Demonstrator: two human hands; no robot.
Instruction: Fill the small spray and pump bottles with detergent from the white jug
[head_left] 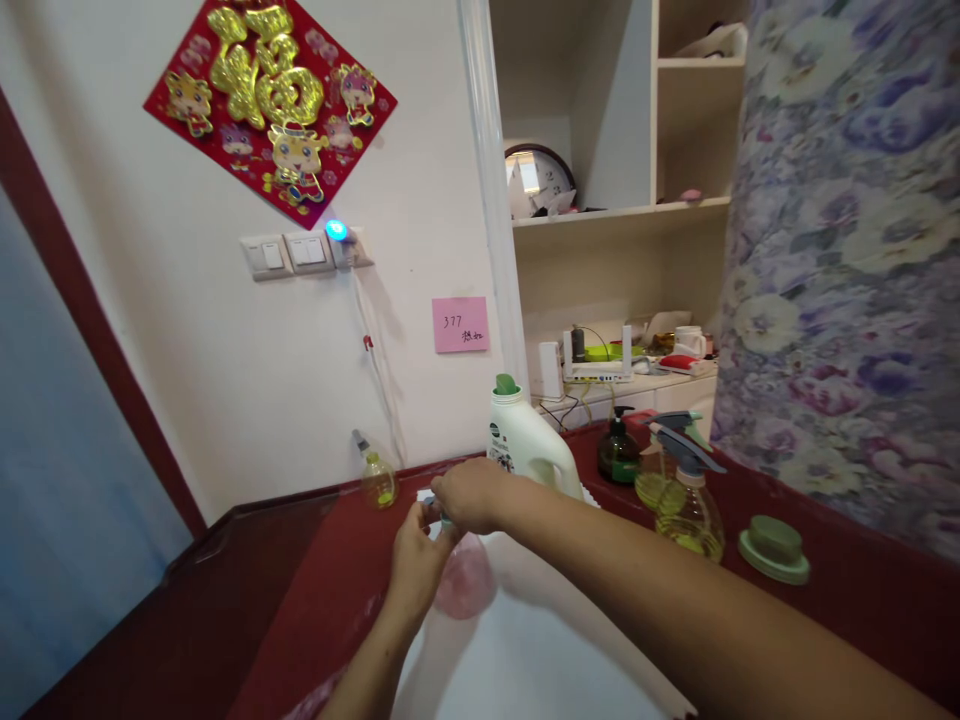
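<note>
A translucent pink spray bottle (466,582) stands on a white surface (540,640) in front of me. My left hand (420,560) closes its fingers on the neck and head of the bottle. My right hand (478,497) wraps over the top from the right. A small grey-blue piece shows between the fingers; most of the spray head is hidden. Just behind my right hand rises a pale green detergent jug (532,440), its green spout (505,384) uncovered.
Right of my forearm stand a spray bottle with yellow liquid (690,520), a dark pump bottle (618,450) and a green cap (775,548). Against the wall, a yellow bottle with a grey top (379,482) sits on the red table (300,590). Shelves hold a router (598,370).
</note>
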